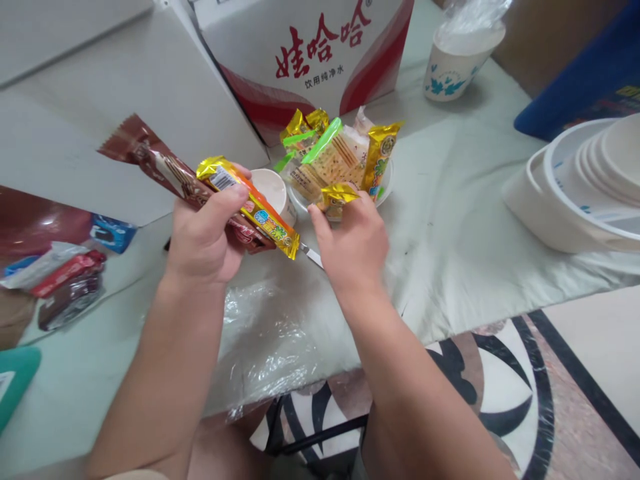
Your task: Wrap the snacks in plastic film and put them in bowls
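In my left hand (205, 240) are a brown wafer packet (173, 170) and a yellow-orange snack packet (255, 210), held side by side and slanting down to the right. My right hand (353, 240) pinches a gold-wrapped snack (339, 195) at the near edge of a white bowl (386, 190). Green-edged clear cracker packets (333, 160) and an upright gold packet (381, 157) fill that bowl. A paper cup (270, 190) stands just behind my left hand. Between my hands, part of a knife-like metal blade (313, 255) shows; the rest is hidden.
White and red cartons (310, 53) stand at the back. A paper cup (463, 63) holding clear plastic is at the back right, near stacked white containers (550, 193). More packaged snacks (70, 280) lie left. Clear plastic film (270, 333) lies by the table's front edge.
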A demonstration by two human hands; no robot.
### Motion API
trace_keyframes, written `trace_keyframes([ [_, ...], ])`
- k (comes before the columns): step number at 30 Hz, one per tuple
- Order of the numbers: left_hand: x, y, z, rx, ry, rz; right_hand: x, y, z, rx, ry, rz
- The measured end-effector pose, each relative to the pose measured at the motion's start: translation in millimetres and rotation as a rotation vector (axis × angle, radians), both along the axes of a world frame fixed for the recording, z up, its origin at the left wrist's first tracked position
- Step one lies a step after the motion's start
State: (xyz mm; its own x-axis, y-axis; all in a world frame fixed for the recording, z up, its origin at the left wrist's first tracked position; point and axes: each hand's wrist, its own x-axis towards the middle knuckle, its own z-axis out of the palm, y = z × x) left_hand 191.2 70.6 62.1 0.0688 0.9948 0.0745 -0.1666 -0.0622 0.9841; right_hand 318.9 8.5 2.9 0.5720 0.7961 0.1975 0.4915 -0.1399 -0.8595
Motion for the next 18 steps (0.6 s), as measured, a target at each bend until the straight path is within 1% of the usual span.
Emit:
trace_keyframes([
  [2, -0.8, 0.0, 0.0, 0.001, -0.008, -0.017, 0.3, 1.7, -3.9, -0.049, 0.022, -0.002],
  [4, -1.3, -0.5, 1.1, 0.003, -0.013, -0.03, -0.6, 3.3, -8.3, -0.045, 0.033, 0.003],
  [7, -0.4, -2.4, 4.8, 0.012, -0.004, -0.021, -3.0, 3.2, -10.2, 0.031, 0.019, -0.035],
  [10, 2.1, -3.9, 8.8, -0.013, -0.007, -0.013, -3.8, -1.3, -3.7, 0.161, -0.014, -0.099],
  [12, 4.1, -3.8, 10.4, -0.022, -0.016, -0.02, -2.4, -4.7, 1.5, 0.236, -0.026, -0.104],
  [15, 8.1, -2.7, 11.9, -0.018, -0.02, -0.039, 0.7, -5.6, 3.6, 0.273, 0.03, -0.063],
  [18, 14.0, -2.7, 14.7, -0.011, -0.024, -0.07, 3.0, -1.2, -0.6, 0.271, 0.086, -0.036],
])
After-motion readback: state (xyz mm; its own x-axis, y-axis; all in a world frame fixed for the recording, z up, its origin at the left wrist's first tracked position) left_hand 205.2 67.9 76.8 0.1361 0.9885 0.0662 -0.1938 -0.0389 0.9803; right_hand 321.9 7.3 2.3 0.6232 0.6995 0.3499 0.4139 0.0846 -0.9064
